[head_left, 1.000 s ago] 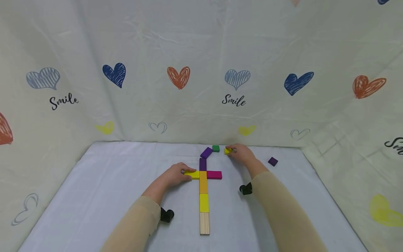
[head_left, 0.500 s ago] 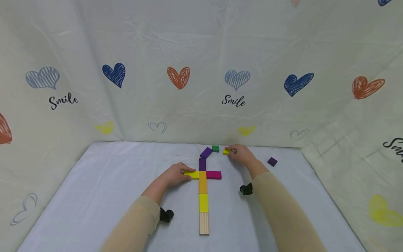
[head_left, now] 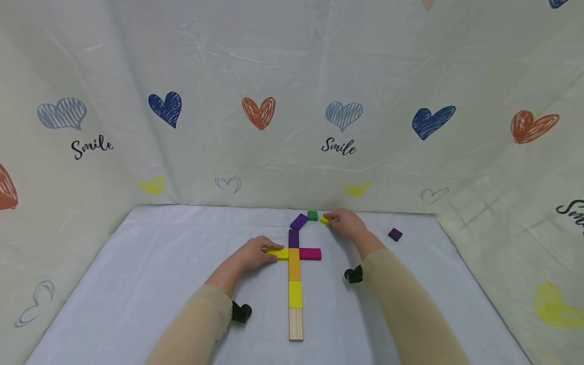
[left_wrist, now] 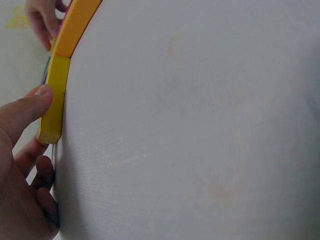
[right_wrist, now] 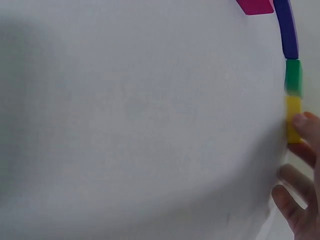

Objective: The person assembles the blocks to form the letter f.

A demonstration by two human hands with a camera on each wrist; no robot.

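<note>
In the head view, my left hand pinches a yellow block, thumb at the near side and fingers at the far side. That block butts against the upright line of an orange block, a flat yellow block and a plain wood block. Opposite it lies a magenta block. A purple block continues the line away from me, then a slanted purple block and a green block. My right hand pinches a small yellow block just right of the green one.
A dark purple block lies alone at the right. White cloth covers the table, and a curtain with printed hearts hangs behind its far edge. Black wrist devices sit near both sleeve cuffs.
My right hand has slid the small yellow block a short way left, closer to the green block. The left hand and the other blocks have stayed in place.
</note>
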